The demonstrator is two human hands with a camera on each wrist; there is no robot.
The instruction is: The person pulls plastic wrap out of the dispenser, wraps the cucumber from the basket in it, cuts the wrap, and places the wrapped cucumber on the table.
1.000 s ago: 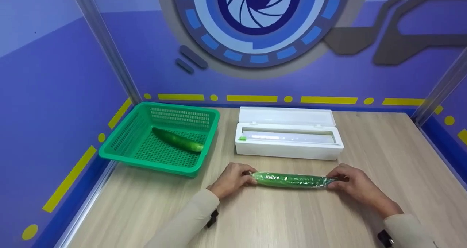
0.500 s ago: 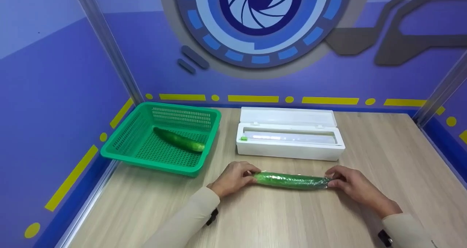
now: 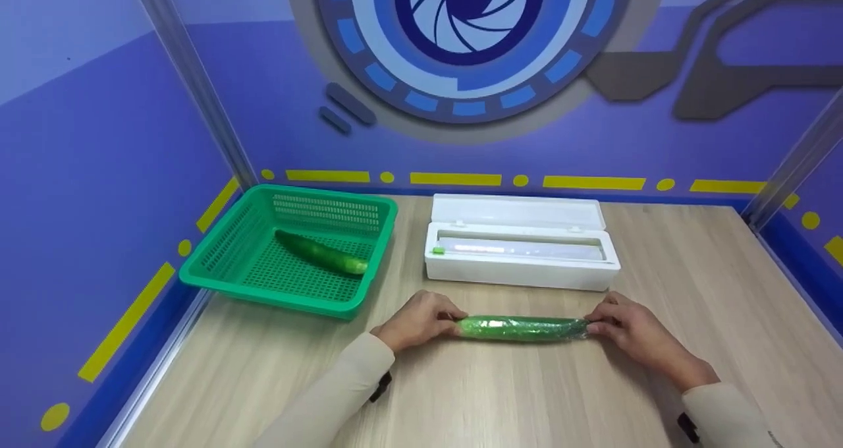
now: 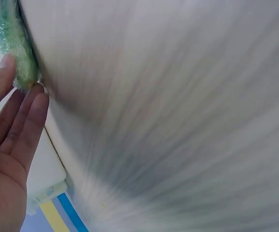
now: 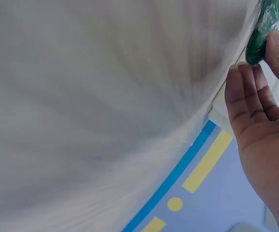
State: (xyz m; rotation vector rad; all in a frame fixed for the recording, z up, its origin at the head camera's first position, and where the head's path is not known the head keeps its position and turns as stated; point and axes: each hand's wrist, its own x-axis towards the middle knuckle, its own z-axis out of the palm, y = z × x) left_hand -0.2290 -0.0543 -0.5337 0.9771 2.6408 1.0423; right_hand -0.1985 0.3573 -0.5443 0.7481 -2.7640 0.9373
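A cucumber in clear plastic wrap (image 3: 520,328) lies crosswise in front of me, its pale end to the left and its dark end to the right. My left hand (image 3: 421,319) pinches the pale end between thumb and fingers, as the left wrist view also shows with the thumb on the wrapped cucumber (image 4: 15,41). At the dark end, my right hand (image 3: 635,329) pinches the wrapping between thumb and fingers. In the right wrist view the thumb of the right hand (image 5: 265,130) touches the shiny film (image 5: 274,19). Whether the cucumber touches the table is hard to tell.
Behind the cucumber stands a white cling film box (image 3: 523,273), lid up, with a film roll (image 3: 520,248) and a green slider (image 3: 438,251). A green basket (image 3: 263,294) at the left holds a bare cucumber (image 3: 321,253). Walls enclose the wooden table (image 3: 514,402) at the back and sides.
The wrapped cucumber has turned slightly and now lies straighter across. My right hand has shifted a little to the left, and both hands keep hold of the ends.
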